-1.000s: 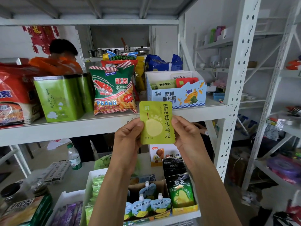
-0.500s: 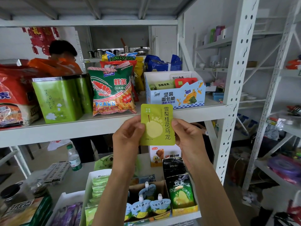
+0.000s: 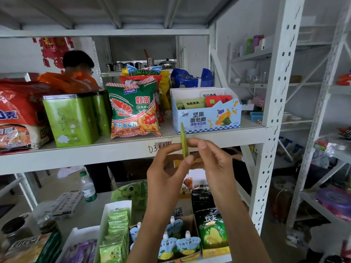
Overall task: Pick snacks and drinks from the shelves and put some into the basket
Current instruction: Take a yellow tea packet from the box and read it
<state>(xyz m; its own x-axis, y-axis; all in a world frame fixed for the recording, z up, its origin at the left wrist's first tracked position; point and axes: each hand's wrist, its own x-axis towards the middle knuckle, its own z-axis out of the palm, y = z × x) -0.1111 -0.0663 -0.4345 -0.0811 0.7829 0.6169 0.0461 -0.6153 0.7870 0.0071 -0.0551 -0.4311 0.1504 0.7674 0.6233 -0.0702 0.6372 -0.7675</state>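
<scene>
Now edge-on, thin green packet (image 3: 184, 143) between both hands.

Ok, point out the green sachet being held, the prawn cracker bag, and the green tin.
green sachet (image 3: 183, 141), head view, on its edge above the fingers.
prawn cracker bag (image 3: 133, 109), head view, on the front face.
green tin (image 3: 70, 120), head view, on the front face.

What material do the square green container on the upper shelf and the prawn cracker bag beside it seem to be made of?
The square green container looks like painted metal tin: it has a shiny silver rim and glossy, rigid walls. The prawn cracker bag appears to be thin glossy plastic film, crinkled, with a crimped seal along the top edge.
</scene>
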